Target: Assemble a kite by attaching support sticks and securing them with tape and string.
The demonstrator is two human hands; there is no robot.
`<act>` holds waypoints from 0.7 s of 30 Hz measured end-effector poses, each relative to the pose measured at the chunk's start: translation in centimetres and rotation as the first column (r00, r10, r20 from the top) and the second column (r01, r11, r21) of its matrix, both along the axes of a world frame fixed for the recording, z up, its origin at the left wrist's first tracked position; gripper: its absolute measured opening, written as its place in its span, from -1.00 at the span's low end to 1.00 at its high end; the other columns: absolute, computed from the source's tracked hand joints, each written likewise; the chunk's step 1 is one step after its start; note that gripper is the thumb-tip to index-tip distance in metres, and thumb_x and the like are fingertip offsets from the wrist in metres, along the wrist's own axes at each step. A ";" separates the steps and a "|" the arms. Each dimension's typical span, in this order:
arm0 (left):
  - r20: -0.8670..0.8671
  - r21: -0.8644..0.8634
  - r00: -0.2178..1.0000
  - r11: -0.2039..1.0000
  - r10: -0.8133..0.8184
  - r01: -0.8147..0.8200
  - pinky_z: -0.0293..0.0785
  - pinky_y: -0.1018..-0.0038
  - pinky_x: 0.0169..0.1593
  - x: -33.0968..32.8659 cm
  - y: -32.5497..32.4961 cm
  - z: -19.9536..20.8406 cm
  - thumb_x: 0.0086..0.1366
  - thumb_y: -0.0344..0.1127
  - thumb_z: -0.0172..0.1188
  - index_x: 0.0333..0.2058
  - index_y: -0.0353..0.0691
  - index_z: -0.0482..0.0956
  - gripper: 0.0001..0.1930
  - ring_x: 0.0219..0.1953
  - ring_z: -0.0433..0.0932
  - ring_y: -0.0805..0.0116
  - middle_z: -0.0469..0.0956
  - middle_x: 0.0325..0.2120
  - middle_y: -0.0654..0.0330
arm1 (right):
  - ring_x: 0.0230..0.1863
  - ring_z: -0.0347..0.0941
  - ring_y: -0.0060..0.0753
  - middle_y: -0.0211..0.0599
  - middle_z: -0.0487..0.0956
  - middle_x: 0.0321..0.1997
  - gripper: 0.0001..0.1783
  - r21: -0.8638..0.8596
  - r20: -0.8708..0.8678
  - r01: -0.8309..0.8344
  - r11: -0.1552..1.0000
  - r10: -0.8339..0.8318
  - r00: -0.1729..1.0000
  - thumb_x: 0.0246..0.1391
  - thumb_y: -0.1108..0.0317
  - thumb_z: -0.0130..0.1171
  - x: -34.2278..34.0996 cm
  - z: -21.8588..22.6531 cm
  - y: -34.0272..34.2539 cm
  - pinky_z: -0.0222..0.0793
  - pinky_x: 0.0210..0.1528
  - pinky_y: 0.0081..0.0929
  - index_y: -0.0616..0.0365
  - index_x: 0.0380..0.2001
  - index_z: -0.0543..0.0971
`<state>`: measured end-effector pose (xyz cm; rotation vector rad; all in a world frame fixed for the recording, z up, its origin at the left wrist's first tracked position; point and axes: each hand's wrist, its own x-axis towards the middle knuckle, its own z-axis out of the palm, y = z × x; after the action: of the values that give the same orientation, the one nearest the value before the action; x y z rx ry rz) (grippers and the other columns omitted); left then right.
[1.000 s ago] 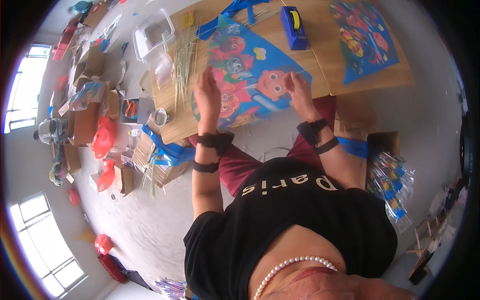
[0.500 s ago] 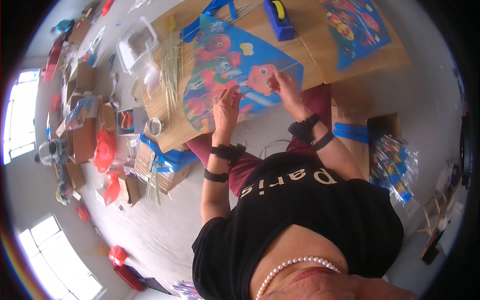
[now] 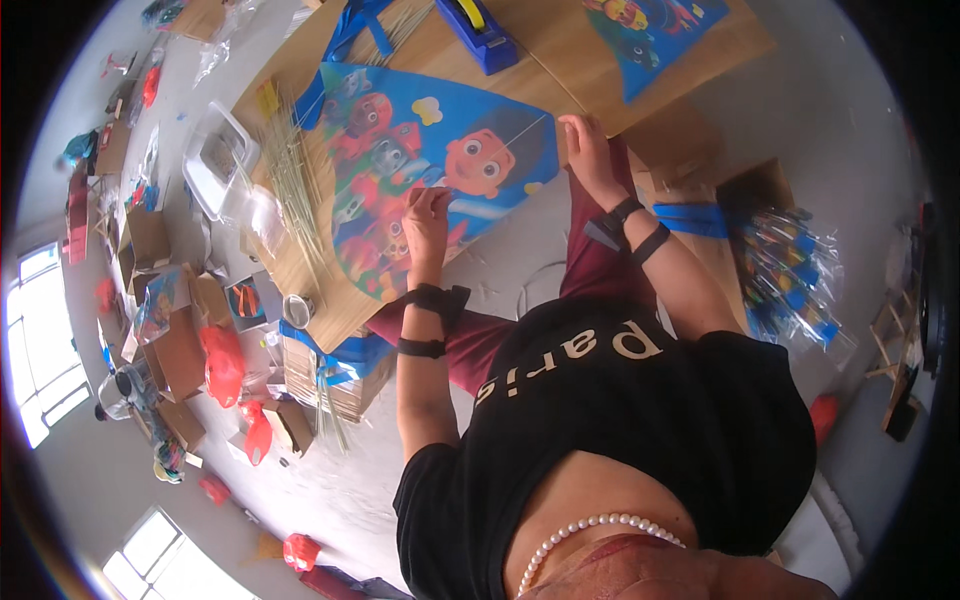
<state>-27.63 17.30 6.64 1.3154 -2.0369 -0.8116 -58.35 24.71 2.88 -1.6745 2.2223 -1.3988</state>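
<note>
Left hand (image 3: 427, 222) hovers over or rests on the near part of a printed sheet (image 3: 425, 150), its fingertips drawn together; whether they pinch anything cannot be told. The right hand (image 3: 592, 160) is just beside the sheet's right corner, fingers loosely bent, its grip likewise unclear. Both forearms reach forward, dark straps around them, the right one slanting inward. The sheet lies spread on the wooden worktop (image 3: 570, 75), thin and smooth, tapering to a point at the right, with big-eyed cartoon faces on bright blue. A slender pale stick (image 3: 525, 131) crosses its right corner. Beyond are a blue tape dispenser (image 3: 490, 52), angular and glossy, and, leftward, loose straw-coloured sticks (image 3: 290, 170) near a translucent plastic tub (image 3: 194, 165).
</note>
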 end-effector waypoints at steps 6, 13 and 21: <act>0.028 -0.081 0.998 0.995 -0.063 0.065 0.49 0.29 -0.24 -0.3 -1.4 -0.3 0.18 -0.46 0.34 -0.29 -0.25 0.69 -0.89 -0.34 0.59 0.09 0.58 -0.36 0.04 | 0.03 0.47 0.05 -0.10 0.57 -0.03 -0.78 -0.045 -0.040 -0.023 0.999 0.021 0.999 0.22 0.54 0.06 -1.5 -1.4 -1.4 0.41 0.03 -0.14 0.16 -0.06 0.50; 0.012 -0.045 0.994 0.993 -0.106 0.107 0.44 0.35 -0.33 -0.3 -2.5 -0.6 0.19 -0.47 0.33 -0.28 -0.26 0.68 -0.89 -0.44 0.53 0.17 0.56 -0.40 0.07 | 0.01 0.47 0.05 -0.12 0.57 -0.04 -0.76 -0.052 -0.017 0.002 0.999 -0.003 1.000 0.21 0.55 0.06 -1.4 -2.4 -1.8 0.41 0.05 -0.13 0.14 -0.06 0.51; 0.021 -0.002 0.991 0.992 -0.130 0.130 0.44 0.36 -0.34 -1.0 -3.2 -0.8 0.21 -0.47 0.32 -0.29 -0.27 0.69 -0.91 -0.44 0.54 0.22 0.57 -0.42 0.09 | 0.06 0.44 0.00 -0.18 0.54 0.02 -0.72 -0.018 -0.091 -0.013 1.000 0.011 0.996 0.18 0.54 0.11 -1.7 -3.1 -1.6 0.40 0.10 -0.16 0.10 -0.04 0.53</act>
<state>-28.66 14.07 5.85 1.2035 -2.1571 -0.8545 -60.05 23.10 -0.18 -1.7891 2.2482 -1.3714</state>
